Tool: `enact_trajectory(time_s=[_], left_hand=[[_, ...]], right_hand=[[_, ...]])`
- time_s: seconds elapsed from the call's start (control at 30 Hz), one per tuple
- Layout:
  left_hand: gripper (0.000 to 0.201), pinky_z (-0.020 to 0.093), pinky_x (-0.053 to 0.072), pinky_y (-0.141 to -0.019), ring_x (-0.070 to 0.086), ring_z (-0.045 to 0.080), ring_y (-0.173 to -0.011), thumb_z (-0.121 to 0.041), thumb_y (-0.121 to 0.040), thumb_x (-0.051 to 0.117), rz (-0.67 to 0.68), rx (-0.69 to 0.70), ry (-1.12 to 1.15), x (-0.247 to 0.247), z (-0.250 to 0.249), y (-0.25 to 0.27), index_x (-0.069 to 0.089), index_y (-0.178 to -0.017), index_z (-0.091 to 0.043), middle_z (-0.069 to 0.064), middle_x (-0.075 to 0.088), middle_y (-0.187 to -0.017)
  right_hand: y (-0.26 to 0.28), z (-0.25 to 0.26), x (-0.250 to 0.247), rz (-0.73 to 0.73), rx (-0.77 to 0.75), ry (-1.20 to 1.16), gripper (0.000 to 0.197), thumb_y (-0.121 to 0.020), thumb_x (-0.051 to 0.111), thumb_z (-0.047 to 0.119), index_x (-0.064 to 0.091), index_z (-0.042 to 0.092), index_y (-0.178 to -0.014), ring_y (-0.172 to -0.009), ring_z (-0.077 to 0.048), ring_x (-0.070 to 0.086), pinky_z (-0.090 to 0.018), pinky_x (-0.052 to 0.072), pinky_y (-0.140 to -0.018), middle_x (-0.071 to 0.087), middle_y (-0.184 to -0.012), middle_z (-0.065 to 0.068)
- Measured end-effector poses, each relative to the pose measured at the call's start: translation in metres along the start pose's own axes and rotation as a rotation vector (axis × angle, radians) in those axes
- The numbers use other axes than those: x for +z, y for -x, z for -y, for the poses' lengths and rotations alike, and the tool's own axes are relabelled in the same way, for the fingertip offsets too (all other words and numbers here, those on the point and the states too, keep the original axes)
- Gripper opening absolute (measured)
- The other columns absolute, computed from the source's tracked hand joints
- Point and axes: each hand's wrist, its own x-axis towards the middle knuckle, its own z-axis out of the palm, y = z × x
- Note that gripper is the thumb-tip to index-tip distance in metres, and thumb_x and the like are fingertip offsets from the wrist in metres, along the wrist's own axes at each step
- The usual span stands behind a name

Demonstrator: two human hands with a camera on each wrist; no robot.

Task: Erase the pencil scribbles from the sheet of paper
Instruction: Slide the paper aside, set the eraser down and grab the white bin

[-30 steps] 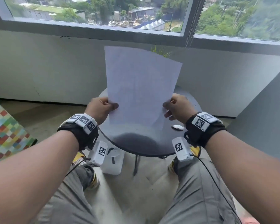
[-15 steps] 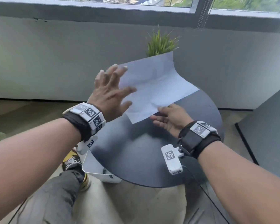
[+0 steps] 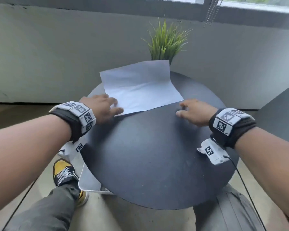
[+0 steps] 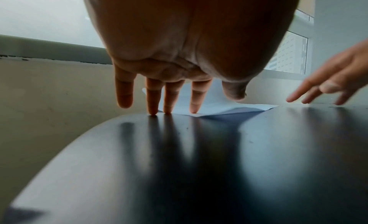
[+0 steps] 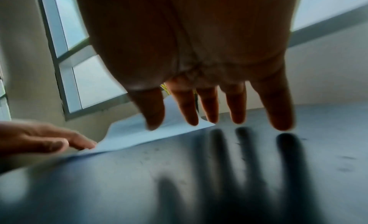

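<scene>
**Head view: sheet lies on the round table, both hands spread at its near edge**

Head view shows you the sheet of paper (image 3: 140, 90) lying on the far half of the dark round table (image 3: 157, 164), its far edge curling up in front of a green grass-like plant (image 3: 165, 40). The plant's pot is hidden behind the paper, so you cannot tell what holds it. No scribbles are legible on the sheet from here; the surface reads as plain pale blue-white.

Your left hand (image 3: 100, 107) is spread flat at the sheet's near left corner. In the left wrist view its fingers (image 4: 195, 98) point straight down, with the tips touching the table and the paper's edge; the little finger sits off the tabletop's rim. The sheet bulges up slightly just beside those fingertips.

Your right hand (image 3: 195, 112) is spread too, fingers straight and apart, holding nothing. It hangs just above the table at the sheet's near right corner; the right wrist view shows the thumb and forefinger over the paper, the other fingers over bare tabletop, with their shadows below. Whether any tip touches the paper cannot be told.

Below the table's left rim you see a white container (image 3: 88, 182); its contents are hidden. A yellow-and-black shoe (image 3: 63, 172) stands beside it.
</scene>
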Motion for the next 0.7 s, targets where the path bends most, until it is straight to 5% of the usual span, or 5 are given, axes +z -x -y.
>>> enact_trajectory(time_s=[0.2, 0.33, 0.47, 0.57, 0.7], left_hand=[[0.076, 0.049, 0.037, -0.105, 0.038, 0.026, -0.139, -0.082, -0.087, 0.029, -0.03, -0.07, -0.063, -0.001, 0.001, -0.014, 0.049, -0.137, -0.027, 0.0, 0.044, -0.148], [0.081, 0.049, 0.04, -0.105, 0.039, 0.026, -0.138, -0.085, -0.085, 0.029, -0.021, -0.065, -0.047, -0.001, -0.001, -0.013, 0.049, -0.135, -0.024, -0.001, 0.042, -0.147], [0.08, 0.048, 0.032, -0.112, 0.027, 0.026, -0.147, -0.078, -0.089, 0.034, -0.082, -0.034, -0.012, 0.003, -0.007, 0.004, 0.027, -0.152, -0.029, -0.001, 0.023, -0.162], [0.078, 0.044, 0.031, -0.115, 0.026, 0.026, -0.146, -0.073, -0.091, 0.041, -0.113, 0.065, -0.006, 0.009, -0.023, 0.025, 0.023, -0.156, -0.034, -0.001, 0.021, -0.162], [0.077, 0.041, 0.025, -0.12, 0.021, 0.024, -0.149, -0.069, -0.092, 0.047, -0.086, 0.19, -0.002, 0.016, -0.054, 0.051, 0.024, -0.157, -0.034, -0.002, 0.017, -0.164]], right_hand=[[0.051, 0.038, 0.047, 0.188, -0.276, 0.182, 0.084, -0.087, 0.037, 0.074, 0.019, 0.024, -0.153, -0.15, -0.022, 0.002, -0.054, 0.021, -0.116, 0.002, -0.162, 0.008], [0.067, 0.021, 0.018, 0.117, -0.467, -0.042, 0.058, -0.093, 0.052, 0.053, 0.044, 0.028, -0.145, -0.136, -0.004, 0.037, -0.017, 0.022, -0.113, 0.041, -0.149, 0.012], [0.081, -0.032, -0.008, 0.068, -0.247, 0.125, 0.034, -0.087, 0.06, 0.053, 0.06, 0.032, -0.113, -0.094, -0.009, 0.059, -0.028, 0.046, -0.089, 0.06, -0.1, 0.014], [0.108, -0.054, 0.012, 0.247, -0.196, 0.259, 0.036, -0.085, 0.062, 0.052, 0.048, 0.036, -0.113, -0.092, -0.015, 0.054, -0.033, 0.046, -0.085, 0.05, -0.101, 0.01], [0.116, -0.062, 0.027, 0.131, -0.234, 0.187, 0.022, -0.092, 0.055, 0.037, 0.051, 0.023, -0.109, -0.084, -0.018, 0.051, -0.029, 0.041, -0.075, 0.053, -0.093, 0.007]])
